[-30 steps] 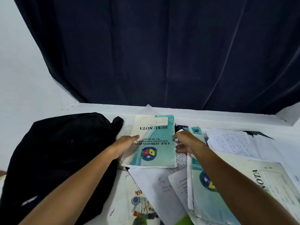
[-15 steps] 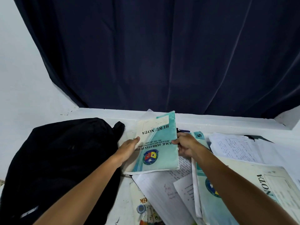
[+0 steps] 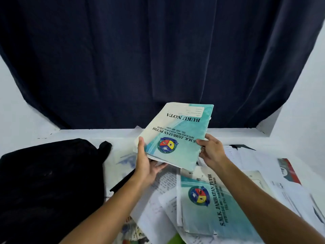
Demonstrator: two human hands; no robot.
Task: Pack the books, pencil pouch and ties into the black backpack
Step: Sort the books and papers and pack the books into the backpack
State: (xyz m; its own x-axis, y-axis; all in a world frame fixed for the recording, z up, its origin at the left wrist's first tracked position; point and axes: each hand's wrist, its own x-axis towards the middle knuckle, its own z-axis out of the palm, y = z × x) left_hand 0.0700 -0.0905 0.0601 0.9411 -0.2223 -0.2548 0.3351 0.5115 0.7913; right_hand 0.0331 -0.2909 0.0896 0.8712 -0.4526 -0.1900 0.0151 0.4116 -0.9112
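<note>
A teal and cream notebook (image 3: 177, 134) marked BUKU NOTA is lifted off the white table, tilted with its far end up. My left hand (image 3: 146, 161) grips its left lower edge, thumb on the cover and fingers underneath. My right hand (image 3: 211, 150) pinches its right edge. The black backpack (image 3: 47, 182) lies flat on the left. A second teal notebook (image 3: 211, 205) lies on the paper pile below my right arm. A dark strap-like strip (image 3: 123, 180) lies beside the backpack; I cannot tell whether it is a tie.
Loose handwritten sheets (image 3: 158, 199) and other papers (image 3: 290, 196) cover the table's right half. A red and grey booklet (image 3: 288, 171) lies at the far right. A colourful printed book (image 3: 133, 233) pokes out at the bottom. A dark blue curtain (image 3: 158, 59) hangs behind the white ledge.
Both hands have raised the notebook from the pile into the air and tilted its far end upward. The view has shifted down and closer to the table.
</note>
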